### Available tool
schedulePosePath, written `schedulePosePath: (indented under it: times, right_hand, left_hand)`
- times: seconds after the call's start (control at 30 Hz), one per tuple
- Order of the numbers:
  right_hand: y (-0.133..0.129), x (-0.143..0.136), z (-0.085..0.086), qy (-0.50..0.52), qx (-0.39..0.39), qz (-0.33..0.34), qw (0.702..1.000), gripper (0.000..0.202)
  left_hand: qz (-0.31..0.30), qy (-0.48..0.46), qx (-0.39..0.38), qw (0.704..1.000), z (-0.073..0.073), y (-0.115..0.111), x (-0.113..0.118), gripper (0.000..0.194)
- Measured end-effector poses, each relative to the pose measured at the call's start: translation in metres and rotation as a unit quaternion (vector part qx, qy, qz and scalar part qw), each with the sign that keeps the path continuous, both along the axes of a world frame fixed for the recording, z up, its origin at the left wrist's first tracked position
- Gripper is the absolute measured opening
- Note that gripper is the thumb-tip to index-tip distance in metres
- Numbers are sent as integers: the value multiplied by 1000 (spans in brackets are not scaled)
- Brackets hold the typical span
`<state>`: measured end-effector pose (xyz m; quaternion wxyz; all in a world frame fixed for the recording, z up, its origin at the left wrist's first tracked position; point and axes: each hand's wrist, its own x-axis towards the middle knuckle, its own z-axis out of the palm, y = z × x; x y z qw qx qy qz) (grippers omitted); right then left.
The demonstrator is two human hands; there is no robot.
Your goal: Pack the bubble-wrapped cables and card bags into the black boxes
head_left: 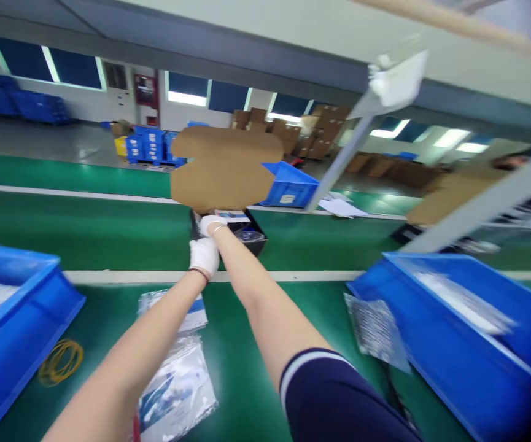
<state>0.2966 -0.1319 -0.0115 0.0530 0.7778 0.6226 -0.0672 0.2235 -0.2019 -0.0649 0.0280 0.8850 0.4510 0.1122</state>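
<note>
An open box (256, 244) with dark sides and a raised brown cardboard lid (226, 169) stands on the far green strip. My left hand (204, 255), in a white glove, is at its near left corner with the fingers curled against the side. Over the left part of the box is my right hand (212, 224), also gloved; its fingers are hidden and blurred. A printed booklet (232, 216) and a clear plastic bag (249, 236) show inside the box. Below my wrists, bagged printed sheets (177, 387) lie on the green surface.
Blue bins stand at left (21, 319) and right (449, 344). Yellow rubber bands (61, 362) lie beside the left bin, and a bubble-wrap bag (378, 331) by the right one. A smaller blue bin (290, 184) and a slanted post (343, 153) stand behind the box.
</note>
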Motion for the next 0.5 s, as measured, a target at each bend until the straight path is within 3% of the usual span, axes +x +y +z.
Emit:
schedulePosePath:
  times: [0.13, 0.2, 0.3, 0.37, 0.43, 0.5]
  right_hand:
    - [-19, 14, 9, -22, 2, -31, 999, 34]
    - [-30, 14, 14, -31, 10, -30, 999, 28]
    - [-53, 3, 12, -46, 61, -17, 997, 32]
    - [-76, -12, 2, -43, 112, 8, 993, 40]
    - [-101, -31, -16, -8, 115, 86, 990, 45]
    - [-125, -49, -38, 45, 55, 178, 981, 67]
  left_hand:
    - [-86, -27, 83, 992, 8, -7, -20, 50]
    - [-106, -53, 83, 990, 17, -7, -40, 46]
    - [-52, -121, 28, 991, 40, -4, -84, 47]
    - [10, -178, -19, 984, 57, -2, -117, 53]
    - [61, -226, -72, 969, 72, -3, -145, 56]
    - [82, -257, -108, 957, 81, -9, -166, 56]
